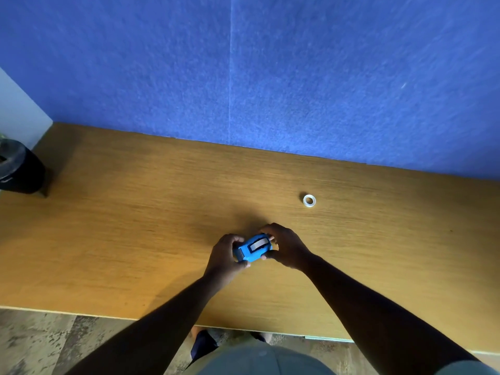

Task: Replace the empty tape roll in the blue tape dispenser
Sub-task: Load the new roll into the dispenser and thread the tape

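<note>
The blue tape dispenser (253, 248) is held just above the wooden table (135, 226), near the middle front. My left hand (226, 255) grips its left, cutter end. Around its right end close the fingers of my right hand (284, 246). A grey-white roll shows in the dispenser's top slot. A separate clear tape roll (309, 200) lies flat on the table, behind and to the right of my hands, untouched.
A blue felt wall panel (270, 77) rises along the table's far edge. A black bin (19, 169) stands beside the table's left end. The table's front edge runs below my forearms, with patterned floor beneath.
</note>
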The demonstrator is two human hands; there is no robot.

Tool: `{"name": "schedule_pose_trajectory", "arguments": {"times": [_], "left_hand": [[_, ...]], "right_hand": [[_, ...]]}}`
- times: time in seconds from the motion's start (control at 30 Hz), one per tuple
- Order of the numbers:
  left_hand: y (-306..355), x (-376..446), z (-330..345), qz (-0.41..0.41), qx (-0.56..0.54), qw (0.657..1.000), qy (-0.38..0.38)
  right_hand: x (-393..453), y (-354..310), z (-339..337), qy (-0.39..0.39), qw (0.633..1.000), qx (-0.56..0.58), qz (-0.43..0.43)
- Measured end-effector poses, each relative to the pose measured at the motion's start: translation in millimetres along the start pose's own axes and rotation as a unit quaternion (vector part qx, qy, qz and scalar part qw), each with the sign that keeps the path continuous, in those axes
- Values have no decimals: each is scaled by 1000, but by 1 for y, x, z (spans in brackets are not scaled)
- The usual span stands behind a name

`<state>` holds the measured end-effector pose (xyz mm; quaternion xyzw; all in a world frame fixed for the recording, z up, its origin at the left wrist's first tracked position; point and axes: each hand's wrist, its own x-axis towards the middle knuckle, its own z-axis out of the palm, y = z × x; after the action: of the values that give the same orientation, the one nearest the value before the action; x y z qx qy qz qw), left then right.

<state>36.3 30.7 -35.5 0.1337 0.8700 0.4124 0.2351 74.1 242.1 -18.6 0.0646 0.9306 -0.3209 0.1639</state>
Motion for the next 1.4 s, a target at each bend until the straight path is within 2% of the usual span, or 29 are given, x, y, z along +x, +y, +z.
{"name": "schedule_pose_trajectory", "arguments": {"times": [0.23, 0.47, 0.67, 0.97, 1.17, 1.4], "left_hand": [[-1, 0, -1, 55, -16, 998, -28], [-7, -7, 1, 73, 15, 996, -57], [-11, -10, 1, 77, 55, 993, -64], [-10, -13, -2, 86, 58, 992, -73], [1, -12, 0, 134, 59, 988, -49], [10, -10, 13, 119, 110, 987, -23]], "right_hand": [[-36, 7, 21, 94, 992, 52, 59], [-55, 9, 42, 119, 989, 40, 82], [-57, 11, 50, 110, 989, 50, 88], [-60, 12, 44, 78, 992, 43, 90], [-62, 0, 20, 133, 981, 112, 87], [-42, -17, 16, 80, 977, 97, 172]]}}
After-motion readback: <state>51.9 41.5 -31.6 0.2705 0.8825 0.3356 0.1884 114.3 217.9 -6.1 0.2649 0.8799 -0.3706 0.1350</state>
